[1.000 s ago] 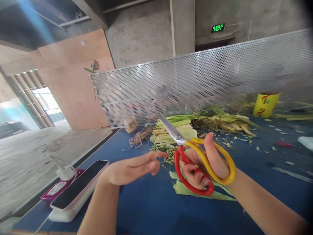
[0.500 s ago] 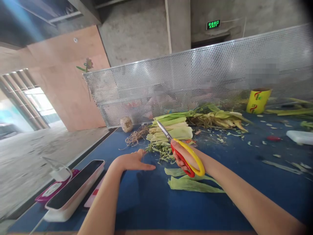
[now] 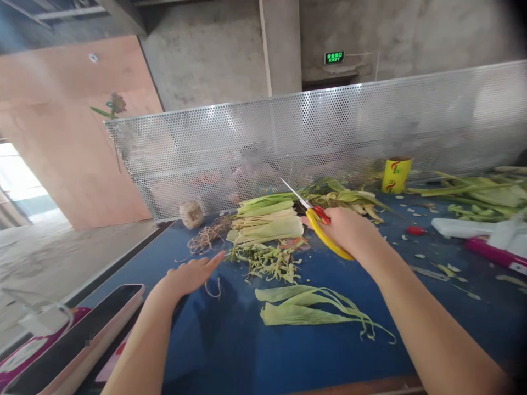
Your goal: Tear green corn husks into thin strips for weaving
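My right hand (image 3: 346, 230) is closed on a pair of scissors (image 3: 327, 236) with red and yellow handles. Their blades look shut and point up and left, over the back of the table. Low over the blue table, my left hand (image 3: 191, 277) has a finger stretched out to the right; its other fingers are partly hidden. A short piece of twine (image 3: 213, 289) shows just below it. Beyond that hand lies a tangle of twine (image 3: 208, 235). Corn husks (image 3: 267, 222) are stacked in the middle, with small green scraps (image 3: 272, 260) before them. Loose husk strips (image 3: 300, 307) lie nearer me.
A ball of twine (image 3: 191, 214) stands by the perforated metal screen (image 3: 197, 159). At the right are a yellow roll (image 3: 396, 175), more husks (image 3: 489, 192) and a white object (image 3: 465, 227). A dark-topped case (image 3: 86, 340) and a power strip (image 3: 24, 351) lie at the left.
My right hand has lifted the scissors away from the loose husk strips, up and to the right. My left hand has turned, its finger now angled upward. The view has shifted right.
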Tool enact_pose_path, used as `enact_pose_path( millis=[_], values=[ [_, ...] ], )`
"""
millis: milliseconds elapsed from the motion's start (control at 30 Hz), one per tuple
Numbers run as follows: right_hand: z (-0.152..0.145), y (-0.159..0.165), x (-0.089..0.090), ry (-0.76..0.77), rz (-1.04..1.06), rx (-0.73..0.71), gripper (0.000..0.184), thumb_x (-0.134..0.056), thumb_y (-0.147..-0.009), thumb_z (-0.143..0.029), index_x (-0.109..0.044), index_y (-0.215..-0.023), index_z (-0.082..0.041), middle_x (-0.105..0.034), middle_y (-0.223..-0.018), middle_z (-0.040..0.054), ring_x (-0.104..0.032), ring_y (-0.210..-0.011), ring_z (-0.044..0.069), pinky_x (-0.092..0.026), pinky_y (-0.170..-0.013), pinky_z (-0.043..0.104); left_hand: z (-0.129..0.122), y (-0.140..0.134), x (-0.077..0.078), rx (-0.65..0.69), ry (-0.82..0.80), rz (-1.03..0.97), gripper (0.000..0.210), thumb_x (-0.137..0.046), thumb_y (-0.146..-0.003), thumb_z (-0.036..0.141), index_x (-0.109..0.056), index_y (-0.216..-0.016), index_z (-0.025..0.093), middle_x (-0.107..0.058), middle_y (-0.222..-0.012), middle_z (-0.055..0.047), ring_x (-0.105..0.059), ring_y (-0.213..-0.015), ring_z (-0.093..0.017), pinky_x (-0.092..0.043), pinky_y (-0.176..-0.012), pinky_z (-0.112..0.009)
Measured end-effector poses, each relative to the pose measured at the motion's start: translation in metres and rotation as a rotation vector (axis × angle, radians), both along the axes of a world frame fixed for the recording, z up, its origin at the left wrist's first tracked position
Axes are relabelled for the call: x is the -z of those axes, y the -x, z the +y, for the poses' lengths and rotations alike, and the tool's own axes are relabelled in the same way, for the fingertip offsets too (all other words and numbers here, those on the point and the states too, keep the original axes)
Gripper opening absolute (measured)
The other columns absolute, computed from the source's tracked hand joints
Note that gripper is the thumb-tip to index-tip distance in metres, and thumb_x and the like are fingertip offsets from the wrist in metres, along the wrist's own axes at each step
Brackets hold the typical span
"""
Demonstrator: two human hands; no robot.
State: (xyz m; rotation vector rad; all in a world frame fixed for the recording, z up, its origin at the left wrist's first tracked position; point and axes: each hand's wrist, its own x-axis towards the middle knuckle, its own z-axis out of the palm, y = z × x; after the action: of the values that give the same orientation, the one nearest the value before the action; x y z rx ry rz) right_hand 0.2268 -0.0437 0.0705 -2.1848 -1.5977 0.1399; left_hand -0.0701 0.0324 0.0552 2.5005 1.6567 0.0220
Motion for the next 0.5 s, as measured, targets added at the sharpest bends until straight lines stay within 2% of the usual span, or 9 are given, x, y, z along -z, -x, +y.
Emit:
enact_pose_path(
  millis=[100,200,300,367,433,500],
  values=[
    [-0.003,-0.022,0.009,0.266,-0.089,0.202,0.044,-0.044,-0.073,-0.055,-0.062,-0.076,-0.016,-0.063,-0.080,0.0163,-0.060,-0.075,0.030,-0.041,-0.062,0.038,0.001,-0.008,-0.003,-0.123,0.005,0.041,0.053,-0.031,-0.078,0.052,-0.051,-0.119,0.025,-0.055,-0.121,-0.016,-0.046,-0.111,-0.041,-0.030,-0.085,-0.058],
    [-0.002,-0.038,0.031,0.380,-0.100,0.269,0.034,-0.049,-0.073,-0.045,-0.063,-0.076,-0.014,-0.063,-0.086,0.0185,-0.061,-0.078,0.032,-0.042,-0.062,0.041,0.000,-0.019,-0.008,-0.155,-0.053,-0.054,0.056,-0.022,-0.080,0.055,-0.051,-0.112,0.019,-0.066,-0.097,-0.014,-0.055,-0.099,-0.035,-0.030,-0.086,-0.053],
    [-0.001,-0.046,0.046,0.457,-0.101,0.250,0.022,-0.056,-0.070,-0.035,-0.064,-0.073,-0.015,-0.064,-0.079,0.0159,-0.062,-0.074,0.031,-0.044,-0.059,0.040,0.000,-0.028,-0.008,-0.105,-0.182,-0.114,0.047,-0.026,-0.081,0.052,-0.049,-0.105,0.019,-0.065,-0.068,-0.005,-0.059,-0.078,-0.027,-0.031,-0.087,-0.046],
    [-0.001,-0.044,0.047,0.483,-0.122,0.216,0.014,-0.061,-0.066,-0.027,-0.064,-0.072,-0.015,-0.065,-0.076,0.0145,-0.063,-0.072,0.030,-0.045,-0.058,0.040,-0.002,-0.033,-0.006,-0.052,-0.259,-0.162,0.042,-0.030,-0.081,0.050,-0.049,-0.104,0.021,-0.063,-0.065,-0.002,-0.059,-0.070,-0.023,-0.028,-0.089,-0.044],
    [-0.004,-0.034,0.043,0.463,-0.167,0.166,0.012,-0.061,-0.067,-0.020,-0.064,-0.076,-0.013,-0.064,-0.081,0.0173,-0.062,-0.076,0.031,-0.045,-0.061,0.040,-0.008,-0.038,-0.003,0.025,-0.207,-0.193,0.039,-0.034,-0.080,0.051,-0.051,-0.100,0.023,-0.063,-0.072,-0.001,-0.059,-0.072,-0.022,-0.028,-0.090,-0.042],
    [-0.008,-0.016,0.037,0.386,-0.235,0.089,0.018,-0.058,-0.072,-0.020,-0.063,-0.085,-0.009,-0.060,-0.094,0.0242,-0.059,-0.088,0.034,-0.043,-0.068,0.042,-0.017,-0.045,-0.001,0.118,-0.032,-0.194,0.037,-0.038,-0.077,0.054,-0.056,-0.089,0.024,-0.064,-0.079,-0.001,-0.059,-0.077,-0.022,-0.033,-0.086,-0.038]
  ],
)
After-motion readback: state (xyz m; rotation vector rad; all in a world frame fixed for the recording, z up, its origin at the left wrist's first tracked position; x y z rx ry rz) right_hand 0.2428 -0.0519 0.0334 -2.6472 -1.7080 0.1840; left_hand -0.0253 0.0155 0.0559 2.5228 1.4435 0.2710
